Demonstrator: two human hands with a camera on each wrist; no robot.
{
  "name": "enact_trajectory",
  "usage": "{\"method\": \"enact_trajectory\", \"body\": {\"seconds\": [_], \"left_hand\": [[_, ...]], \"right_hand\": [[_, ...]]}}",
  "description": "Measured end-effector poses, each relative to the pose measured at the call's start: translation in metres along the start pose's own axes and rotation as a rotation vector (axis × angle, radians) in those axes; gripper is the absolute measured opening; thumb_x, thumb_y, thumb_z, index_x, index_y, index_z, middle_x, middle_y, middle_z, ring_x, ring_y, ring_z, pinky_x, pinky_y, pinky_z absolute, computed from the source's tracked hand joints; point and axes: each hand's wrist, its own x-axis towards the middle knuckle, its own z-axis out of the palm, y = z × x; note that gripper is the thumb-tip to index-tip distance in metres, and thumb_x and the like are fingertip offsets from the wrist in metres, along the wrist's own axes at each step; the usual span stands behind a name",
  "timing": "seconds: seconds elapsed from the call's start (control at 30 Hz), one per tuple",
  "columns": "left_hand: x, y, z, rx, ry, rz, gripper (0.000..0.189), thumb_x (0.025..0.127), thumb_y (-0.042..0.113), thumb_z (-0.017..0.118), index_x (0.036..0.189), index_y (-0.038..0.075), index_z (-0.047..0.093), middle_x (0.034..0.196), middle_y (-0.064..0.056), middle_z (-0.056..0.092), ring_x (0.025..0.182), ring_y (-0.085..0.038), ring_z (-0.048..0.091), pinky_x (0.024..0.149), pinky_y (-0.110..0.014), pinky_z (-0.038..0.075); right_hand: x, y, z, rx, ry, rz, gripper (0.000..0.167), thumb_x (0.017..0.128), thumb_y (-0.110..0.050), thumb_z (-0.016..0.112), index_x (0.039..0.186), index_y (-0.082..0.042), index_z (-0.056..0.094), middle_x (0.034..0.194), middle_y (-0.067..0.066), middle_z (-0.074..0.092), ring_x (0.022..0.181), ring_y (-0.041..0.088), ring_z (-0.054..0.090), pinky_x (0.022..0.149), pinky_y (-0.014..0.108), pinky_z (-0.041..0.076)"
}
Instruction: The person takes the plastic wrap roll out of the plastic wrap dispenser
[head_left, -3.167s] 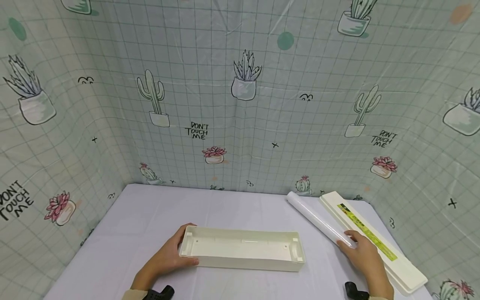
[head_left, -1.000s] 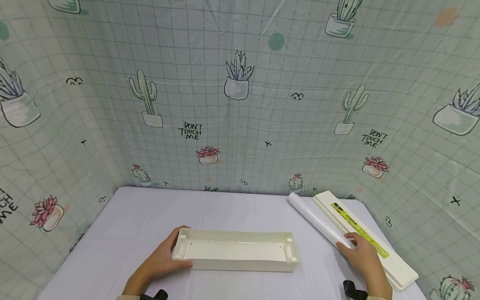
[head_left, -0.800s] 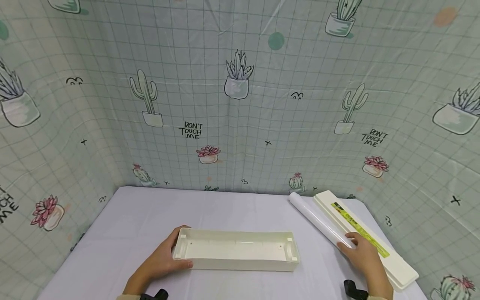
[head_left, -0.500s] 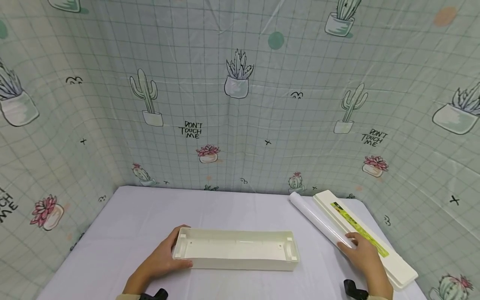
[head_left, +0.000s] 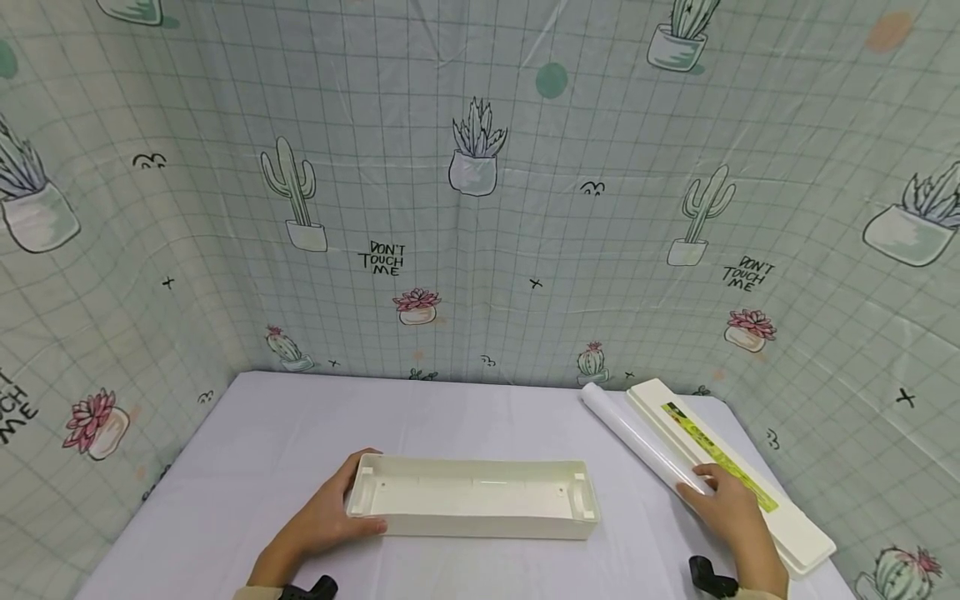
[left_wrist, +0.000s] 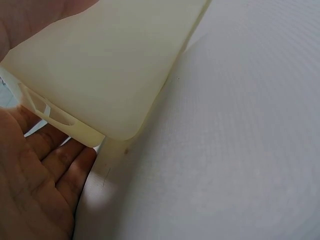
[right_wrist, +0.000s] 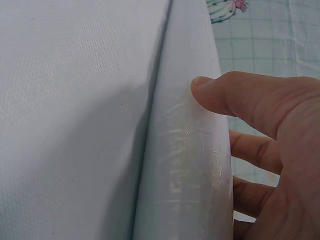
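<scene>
A long cream plastic box [head_left: 480, 527] lies open side up at the middle of the table. My left hand [head_left: 322, 517] grips its left end, thumb at the near side and fingers behind; the left wrist view shows the fingers under the box's end [left_wrist: 90, 65]. A roll of clear plastic wrap [head_left: 626, 429] lies slanted to the right. My right hand [head_left: 723, 504] holds the near part of this roll; in the right wrist view, the thumb lies on the roll [right_wrist: 185, 165] and fingers go round its other side. The roll's near end is hidden by the hand.
Right of the roll lies a long cream lid [head_left: 806, 533] with a yellow-green label strip [head_left: 720, 454], partly behind my right hand. White cloth covers the table [head_left: 465, 417]. A cactus-print curtain [head_left: 480, 233] surrounds its back and sides.
The head view has turned slightly right. The far end of the roll has shifted a little right, closer to the lid. Both hands keep their holds, and the box stays in place.
</scene>
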Motion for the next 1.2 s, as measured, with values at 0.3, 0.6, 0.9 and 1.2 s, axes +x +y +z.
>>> {"method": "enact_trajectory", "body": {"seconds": [0.3,0.6,0.9,1.2], "left_hand": [[0.0,0.001,0.001,-0.014,-0.004,-0.017,0.099,0.071,0.029,0.091,0.152,0.01,0.038,0.139,-0.007,0.06,0.12,-0.021,0.056,0.102,-0.049,0.043],[-0.001,0.004,0.002,-0.032,-0.013,-0.057,0.102,0.07,0.029,0.092,0.154,0.009,0.036,0.142,-0.011,0.058,0.124,-0.027,0.053,0.103,-0.055,0.042],[0.002,0.005,0.004,-0.026,-0.021,-0.061,0.104,0.072,0.029,0.092,0.156,0.012,0.034,0.144,-0.01,0.056,0.126,-0.027,0.052,0.104,-0.054,0.042],[-0.004,0.01,-0.003,0.081,-0.035,-0.046,0.117,0.075,0.038,0.09,0.163,0.009,0.02,0.154,-0.018,0.048,0.14,-0.039,0.046,0.109,-0.063,0.037]], "right_hand": [[0.001,0.001,0.0,0.0,0.003,-0.001,0.065,0.095,-0.042,0.069,0.133,0.008,0.054,0.132,0.043,0.054,0.122,0.061,0.052,0.092,0.065,0.047],[0.0,0.003,-0.001,-0.006,0.009,-0.011,0.066,0.094,-0.045,0.07,0.131,0.008,0.055,0.13,0.043,0.055,0.121,0.061,0.053,0.091,0.066,0.047],[-0.002,0.003,-0.004,-0.014,0.006,-0.001,0.064,0.095,-0.04,0.068,0.132,0.01,0.053,0.131,0.044,0.054,0.122,0.06,0.052,0.093,0.065,0.046],[-0.003,0.002,0.006,-0.107,0.062,-0.054,0.06,0.097,-0.037,0.065,0.133,0.009,0.053,0.132,0.039,0.057,0.12,0.058,0.055,0.085,0.067,0.048]]}}
